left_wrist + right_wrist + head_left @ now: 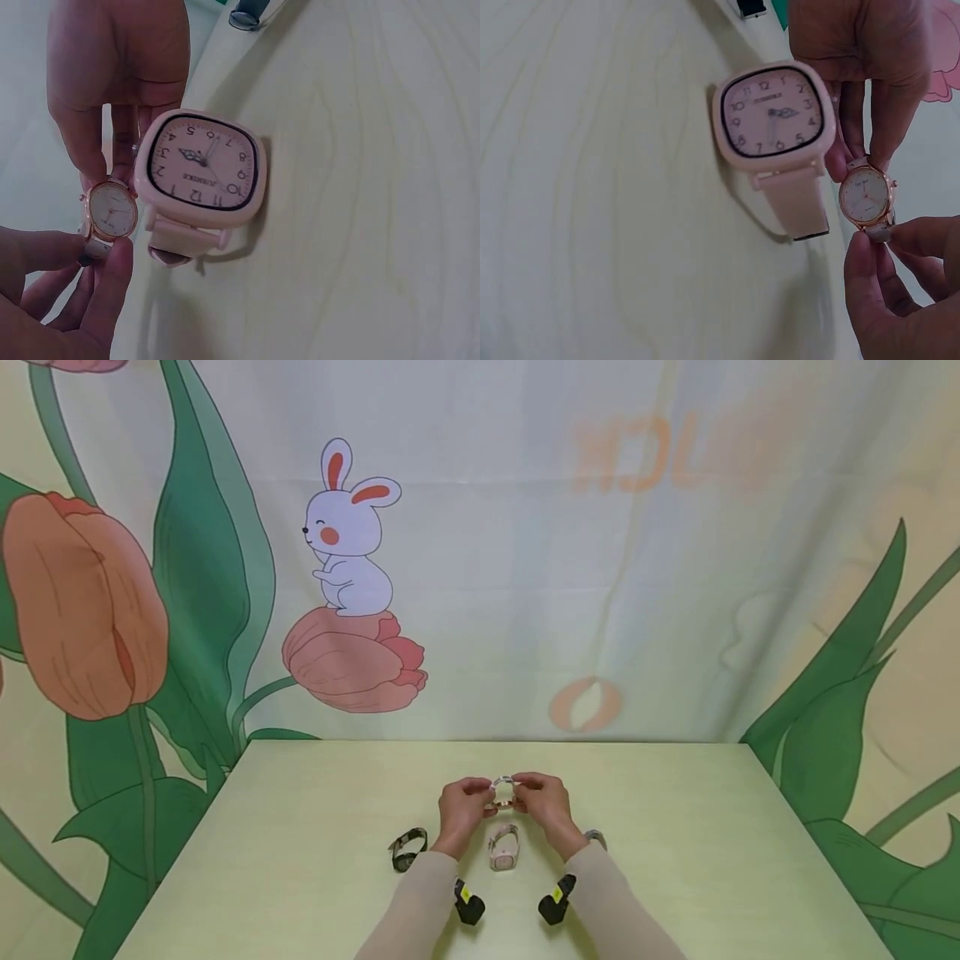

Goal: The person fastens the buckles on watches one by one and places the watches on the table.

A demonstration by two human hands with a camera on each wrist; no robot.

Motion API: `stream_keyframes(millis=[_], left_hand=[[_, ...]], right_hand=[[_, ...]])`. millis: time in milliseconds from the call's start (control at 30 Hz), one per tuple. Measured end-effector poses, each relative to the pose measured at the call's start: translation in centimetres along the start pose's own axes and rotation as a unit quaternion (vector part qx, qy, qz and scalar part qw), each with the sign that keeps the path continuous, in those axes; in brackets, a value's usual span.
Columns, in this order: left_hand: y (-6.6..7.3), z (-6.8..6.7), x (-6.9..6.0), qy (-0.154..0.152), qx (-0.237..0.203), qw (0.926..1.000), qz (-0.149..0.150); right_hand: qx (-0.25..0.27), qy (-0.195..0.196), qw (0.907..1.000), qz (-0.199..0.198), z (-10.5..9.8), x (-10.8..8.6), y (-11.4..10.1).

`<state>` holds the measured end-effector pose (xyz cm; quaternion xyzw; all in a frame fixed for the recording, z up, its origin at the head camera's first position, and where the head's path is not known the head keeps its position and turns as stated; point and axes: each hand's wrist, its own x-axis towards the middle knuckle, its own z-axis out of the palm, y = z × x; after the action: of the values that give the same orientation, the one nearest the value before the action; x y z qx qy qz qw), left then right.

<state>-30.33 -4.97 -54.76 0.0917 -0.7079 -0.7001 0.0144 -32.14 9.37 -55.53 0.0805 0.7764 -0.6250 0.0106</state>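
Note:
My left hand and right hand hold a small wristwatch between them above the table. It has a round white dial, a rose-gold case and a pale strap. In the left wrist view, the left hand pinches the strap beside the case at the lower side. From above, the fingers of the right hand grip the strap at the case's other end. Nearer the body stands a pink wristwatch with a squarish face, apart from both hands.
Left of the left wrist lies a black wristwatch. A grey watch sits by the right wrist, partly hidden by the arm. The pale wooden table ends at a printed curtain behind.

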Motion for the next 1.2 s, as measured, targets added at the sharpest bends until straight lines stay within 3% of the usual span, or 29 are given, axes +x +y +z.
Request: stream_keyframes(millis=[467,700,1000,1200], left_hand=[[-1.1,0.1,0.2,0.012,0.03,0.9993,-0.016],[-1.4,0.1,0.6,0.037,0.081,0.996,-0.004],[-1.4,-0.5,0.8,0.043,0.161,0.9858,0.018],[-0.8,-1.0,0.2,0.026,0.165,0.9857,0.019]], right_hand=[[-0.108,0.045,0.9932,0.004,0.7,0.5,1.1],[-0.159,0.051,0.9859,-0.01,0.7,0.7,1.3],[-0.15,0.035,0.9881,0.002,0.7,0.8,1.0],[-0.131,0.011,0.9913,-0.012,-0.1,0.2,-0.1]])
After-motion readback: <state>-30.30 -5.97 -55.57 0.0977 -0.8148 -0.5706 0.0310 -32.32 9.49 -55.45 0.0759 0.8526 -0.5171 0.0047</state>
